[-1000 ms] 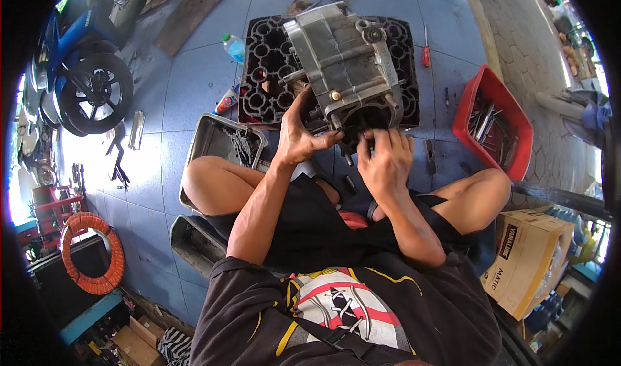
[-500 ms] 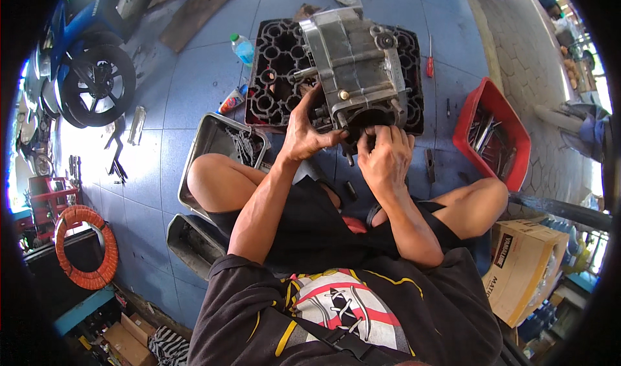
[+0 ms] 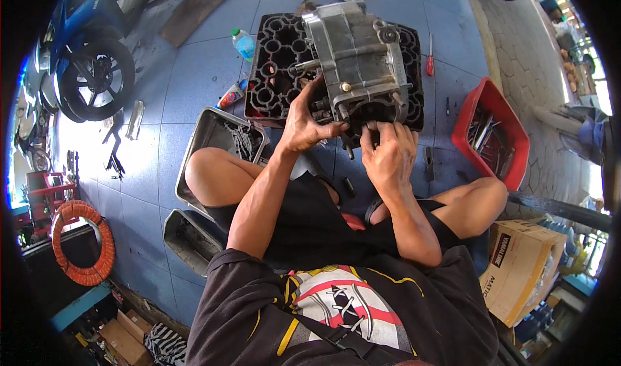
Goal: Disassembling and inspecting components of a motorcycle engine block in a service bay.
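A grey metal engine crankcase (image 3: 362, 58) rests tilted on a black plastic crate (image 3: 266, 84) in front of me. My left hand (image 3: 305, 123) grips its near left edge, the thumb pointing right along the lower rim and the fingers partly hidden behind the casing. At the dark round opening on the near end, my right hand (image 3: 391, 151) has its fingers curled and the thumb pressed against them. Its fingertips reach to the opening's lower rim, and anything pinched there is too small or hidden to make out. Studs stick out around this opening.
A red tub (image 3: 493, 133) of tools stands at right, near a red-handled screwdriver (image 3: 430, 58). Left of the crate are a bottle (image 3: 243, 45), a tube (image 3: 231, 95) and a metal tray (image 3: 194, 155) holding a chain. Beyond them stands a blue motorcycle (image 3: 94, 58). A cardboard box (image 3: 521, 272) sits at lower right.
The crankcase has shifted slightly down and to the right. My right hand has slid a little right, its thumb and fingertips lower out of the opening. My left hand keeps its hold.
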Tool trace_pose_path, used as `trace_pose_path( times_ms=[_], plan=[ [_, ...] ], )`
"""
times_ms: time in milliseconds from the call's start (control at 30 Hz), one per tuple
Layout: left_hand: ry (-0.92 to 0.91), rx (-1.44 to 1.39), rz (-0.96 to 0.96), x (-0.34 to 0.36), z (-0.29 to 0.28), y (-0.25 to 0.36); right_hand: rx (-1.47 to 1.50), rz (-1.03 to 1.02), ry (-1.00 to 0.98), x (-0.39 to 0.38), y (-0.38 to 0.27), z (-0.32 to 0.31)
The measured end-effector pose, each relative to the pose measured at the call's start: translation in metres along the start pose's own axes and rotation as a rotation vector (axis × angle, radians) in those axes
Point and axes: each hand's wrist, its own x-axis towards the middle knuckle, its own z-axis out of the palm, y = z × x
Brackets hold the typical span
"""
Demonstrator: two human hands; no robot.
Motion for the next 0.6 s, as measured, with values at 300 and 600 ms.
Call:
trace_pose_path(
  times_ms=[300,600],
  plan=[
    [-0.023,-0.046,-0.015,0.002,0.003,-0.003,-0.038,0.018,0.018,0.005,-0.001,0.006],
    [-0.012,-0.015,-0.024,0.001,0.002,-0.006,0.017,-0.006,0.051,0.006,-0.004,-0.012]
  ],
)
